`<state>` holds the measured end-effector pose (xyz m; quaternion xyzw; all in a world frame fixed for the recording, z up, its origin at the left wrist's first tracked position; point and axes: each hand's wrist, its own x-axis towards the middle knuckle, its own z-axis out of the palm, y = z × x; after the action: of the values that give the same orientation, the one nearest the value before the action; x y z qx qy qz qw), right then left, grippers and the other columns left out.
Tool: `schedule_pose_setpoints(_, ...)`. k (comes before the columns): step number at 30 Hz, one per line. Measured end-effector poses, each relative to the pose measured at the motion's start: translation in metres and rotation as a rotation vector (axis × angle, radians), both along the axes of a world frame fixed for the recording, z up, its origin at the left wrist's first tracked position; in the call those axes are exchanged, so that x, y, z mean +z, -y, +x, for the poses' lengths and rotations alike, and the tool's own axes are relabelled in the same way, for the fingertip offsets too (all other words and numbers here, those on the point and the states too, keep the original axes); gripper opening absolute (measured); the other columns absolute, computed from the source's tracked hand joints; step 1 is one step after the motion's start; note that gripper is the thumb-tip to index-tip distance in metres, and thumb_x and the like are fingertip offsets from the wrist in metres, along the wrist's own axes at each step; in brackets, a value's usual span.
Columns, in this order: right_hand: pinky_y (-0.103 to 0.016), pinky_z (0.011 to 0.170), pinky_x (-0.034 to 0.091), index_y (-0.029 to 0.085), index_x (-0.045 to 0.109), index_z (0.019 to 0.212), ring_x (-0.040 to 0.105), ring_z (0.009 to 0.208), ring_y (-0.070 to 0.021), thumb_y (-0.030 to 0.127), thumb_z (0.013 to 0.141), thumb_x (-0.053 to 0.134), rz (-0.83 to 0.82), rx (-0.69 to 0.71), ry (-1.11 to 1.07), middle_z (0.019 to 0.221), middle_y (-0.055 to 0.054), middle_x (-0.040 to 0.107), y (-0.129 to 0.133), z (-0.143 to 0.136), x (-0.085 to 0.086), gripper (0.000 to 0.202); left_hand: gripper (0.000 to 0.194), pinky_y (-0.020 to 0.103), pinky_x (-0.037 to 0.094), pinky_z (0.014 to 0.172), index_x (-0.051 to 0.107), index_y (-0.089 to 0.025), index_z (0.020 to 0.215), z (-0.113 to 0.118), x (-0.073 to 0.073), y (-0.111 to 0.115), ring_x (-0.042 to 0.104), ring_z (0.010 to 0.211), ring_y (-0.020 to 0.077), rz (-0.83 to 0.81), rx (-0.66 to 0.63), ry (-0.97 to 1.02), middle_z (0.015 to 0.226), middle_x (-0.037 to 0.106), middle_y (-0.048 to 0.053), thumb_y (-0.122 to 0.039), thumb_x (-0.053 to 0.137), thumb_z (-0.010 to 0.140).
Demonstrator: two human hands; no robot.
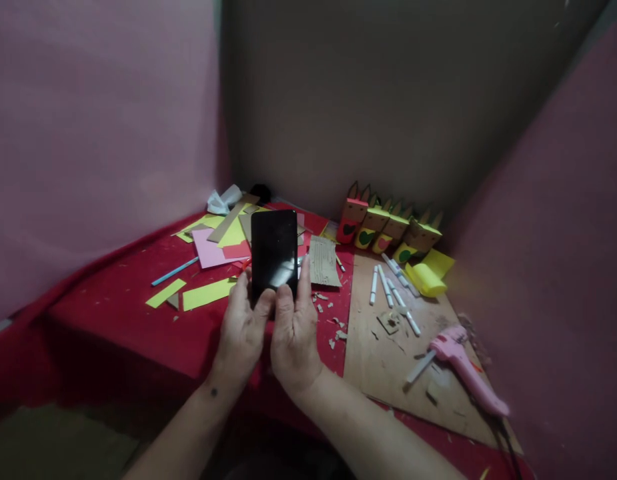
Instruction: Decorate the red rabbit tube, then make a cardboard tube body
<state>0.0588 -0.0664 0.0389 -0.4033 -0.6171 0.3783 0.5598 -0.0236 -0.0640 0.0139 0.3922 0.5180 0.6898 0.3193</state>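
A black smartphone (274, 248) stands upright between my two hands, its dark screen facing me with a pale reflection low on it. My left hand (243, 320) grips its lower left side, thumb across the bottom of the screen. On the lower right side, my right hand (294, 327) is closed round it in the same way, with the index finger along the edge. Behind the phone lie a corrugated cardboard piece (325, 261) and a pink paper sheet (213, 250), both partly covered by other things.
The red cloth (123, 320) bears yellow paper strips (207, 295), a blue stick (175, 272) and cardboard scraps. At right, a wooden board (361, 347) holds white markers (389, 287), a yellow paper roll (427, 279) and a pink glue gun (468, 370). Several eared cardboard figures (352, 220) line the wall.
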Motion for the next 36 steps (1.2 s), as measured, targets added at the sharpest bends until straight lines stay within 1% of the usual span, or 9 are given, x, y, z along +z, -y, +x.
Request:
schedule_pose_setpoints(3,-0.043,0.114,0.03,0.025,0.023,0.15,0.037,0.139,-0.0207,0.043,0.096,0.036,0.039,-0.024,-0.003,0.151,-0.006,0.04,-0.003,0.004,-0.004,0.058,0.052,0.042,0.045,0.1,0.061,-0.02,0.119,0.003,0.0,0.006,0.049,0.126,0.0332,0.006,0.0,0.09,0.121,0.064,0.01,-0.055,0.061,0.08)
schedule_pose_setpoints(7,-0.043,0.111,0.035,0.024,0.028,0.148,0.045,0.133,-0.0212,0.044,0.096,0.037,0.011,-0.036,-0.012,0.144,-0.007,0.049,-0.004,0.006,-0.011,0.056,0.048,0.045,0.046,0.101,0.063,-0.022,0.117,0.007,-0.004,0.008,0.049,0.128,0.0318,-0.047,0.027,0.202,0.118,0.067,0.008,-0.055,0.057,0.083)
schedule_pose_setpoints(10,-0.042,0.114,0.033,0.024,0.031,0.147,0.041,0.136,-0.0199,0.043,0.097,0.037,-0.003,-0.023,-0.006,0.147,-0.006,0.045,-0.004,0.006,-0.015,0.054,0.047,0.046,0.045,0.103,0.063,-0.023,0.116,0.008,-0.005,0.007,0.049,0.128,0.0311,-0.068,0.046,0.248,0.116,0.068,0.009,-0.055,0.056,0.083)
schedule_pose_setpoints(13,-0.04,0.117,0.027,0.022,0.031,0.147,0.034,0.14,-0.018,0.042,0.097,0.036,-0.013,-0.006,0.015,0.151,-0.006,0.039,-0.005,0.006,-0.016,0.054,0.043,0.043,0.044,0.105,0.066,-0.021,0.113,0.006,-0.002,0.007,0.051,0.127,0.0292,-0.057,0.015,0.263,0.115,0.069,0.009,-0.052,0.057,0.084)
schedule_pose_setpoints(19,-0.044,0.117,0.026,0.022,0.031,0.147,0.033,0.141,-0.0208,0.041,0.096,0.037,-0.059,0.012,0.022,0.152,-0.006,0.039,-0.007,0.008,-0.019,0.054,0.044,0.042,0.048,0.101,0.068,-0.018,0.11,0.004,-0.002,0.006,0.06,0.115,0.0286,-0.04,-0.022,0.311,0.109,0.071,0.009,-0.051,0.057,0.084)
schedule_pose_setpoints(24,-0.041,0.118,0.025,0.023,0.031,0.147,0.031,0.142,-0.019,0.042,0.096,0.038,-0.098,0.046,-0.042,0.152,-0.004,0.038,-0.008,0.007,-0.023,0.054,0.042,0.039,0.043,0.106,0.066,-0.017,0.114,0.003,-0.004,0.007,0.055,0.122,0.0265,0.004,-0.097,0.403,0.12,0.067,0.009,-0.046,0.06,0.085)
schedule_pose_setpoints(27,-0.042,0.118,0.024,0.024,0.031,0.147,0.031,0.143,-0.0199,0.043,0.096,0.039,-0.132,0.058,-0.052,0.153,-0.003,0.037,-0.009,0.006,-0.025,0.055,0.039,0.038,0.04,0.109,0.065,-0.017,0.115,0.003,-0.004,0.009,0.05,0.127,0.0255,0.012,-0.12,0.457,0.127,0.064,0.009,-0.044,0.059,0.087)
schedule_pose_setpoints(30,-0.044,0.116,0.028,0.023,0.031,0.147,0.034,0.141,-0.0222,0.045,0.095,0.039,-0.182,0.059,-0.05,0.151,-0.005,0.04,-0.009,0.007,-0.025,0.057,0.042,0.038,0.039,0.11,0.065,-0.016,0.115,0.003,-0.004,0.009,0.049,0.128,0.0261,-0.012,-0.094,0.441,0.129,0.062,0.01,-0.046,0.058,0.087)
schedule_pose_setpoints(36,-0.043,0.107,0.041,0.027,0.031,0.147,0.05,0.128,-0.0232,0.044,0.094,0.042,-0.208,0.126,-0.138,0.143,-0.005,0.051,-0.011,0.008,-0.029,0.056,0.047,0.042,0.05,0.099,0.063,-0.017,0.118,0.003,-0.003,0.011,0.061,0.114,0.0284,-0.036,-0.068,0.432,0.118,0.068,0.011,-0.05,0.057,0.086)
